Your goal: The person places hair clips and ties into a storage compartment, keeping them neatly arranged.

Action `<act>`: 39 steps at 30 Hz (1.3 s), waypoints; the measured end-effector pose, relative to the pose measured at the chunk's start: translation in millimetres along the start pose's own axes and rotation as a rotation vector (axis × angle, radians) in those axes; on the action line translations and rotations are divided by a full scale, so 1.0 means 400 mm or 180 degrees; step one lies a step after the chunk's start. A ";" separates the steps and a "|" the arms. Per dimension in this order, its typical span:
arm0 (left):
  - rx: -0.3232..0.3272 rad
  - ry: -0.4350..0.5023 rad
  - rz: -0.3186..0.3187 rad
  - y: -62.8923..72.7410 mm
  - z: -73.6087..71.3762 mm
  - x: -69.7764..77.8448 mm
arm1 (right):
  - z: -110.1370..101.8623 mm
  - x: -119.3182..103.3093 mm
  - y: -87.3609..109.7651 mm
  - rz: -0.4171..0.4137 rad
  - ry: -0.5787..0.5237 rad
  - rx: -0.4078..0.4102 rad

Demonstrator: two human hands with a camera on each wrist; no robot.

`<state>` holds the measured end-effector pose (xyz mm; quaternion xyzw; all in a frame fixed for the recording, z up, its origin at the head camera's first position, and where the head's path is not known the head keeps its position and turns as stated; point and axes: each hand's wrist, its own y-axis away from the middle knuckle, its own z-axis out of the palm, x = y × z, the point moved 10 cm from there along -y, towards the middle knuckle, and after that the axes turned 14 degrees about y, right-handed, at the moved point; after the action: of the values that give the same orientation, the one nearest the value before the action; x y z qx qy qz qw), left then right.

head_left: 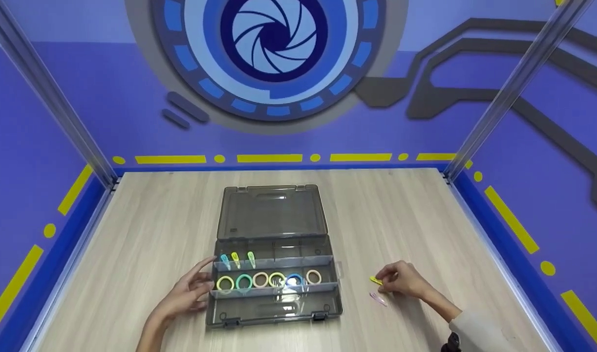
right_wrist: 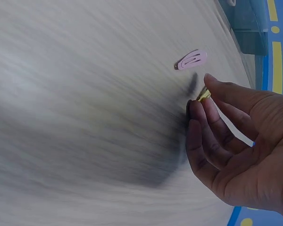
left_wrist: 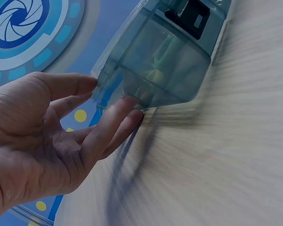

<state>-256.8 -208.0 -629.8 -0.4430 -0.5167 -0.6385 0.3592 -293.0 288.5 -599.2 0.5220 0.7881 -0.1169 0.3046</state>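
A grey see-through organizer box [head_left: 254, 309] lies on the table with its lid [head_left: 274, 215] folded back. My left hand [head_left: 183, 293] is at its left side; in the left wrist view the fingertips touch the end wall of the box [left_wrist: 184, 80], fingers loosely bent. To the right of the box, my right hand [head_left: 404, 280] pinches a yellow snap hair clip [head_left: 375, 280] between thumb and fingers, low over the table. A pink snap hair clip [right_wrist: 192, 60] lies on the wood just beside that hand.
In the box's back row stand a blue clip [head_left: 224, 261], a yellow clip [head_left: 235, 259] and a green clip [head_left: 251, 259]. Several coloured hair ties [head_left: 260, 279] line the middle row. Blue walls and metal posts [head_left: 513, 93] border the wooden table [head_left: 152, 220].
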 end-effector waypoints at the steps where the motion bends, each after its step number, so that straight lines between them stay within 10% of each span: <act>1: 0.0005 -0.0007 -0.0001 0.000 0.000 0.000 | -0.001 -0.001 0.000 -0.0012 0.0047 0.0039; 15: 0.0237 -0.0029 -0.0102 -0.007 -0.013 -0.014 | -0.018 0.019 -0.005 0.0134 0.0540 0.0472; 39: -0.0021 0.0069 0.0003 -0.003 -0.001 -0.002 | -0.036 0.005 -0.006 0.0170 0.0525 0.0682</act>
<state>-257.7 -208.1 -631.1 -0.4375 -0.5104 -0.6449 0.3636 -301.0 296.2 -589.5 0.5802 0.7793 -0.1490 0.1842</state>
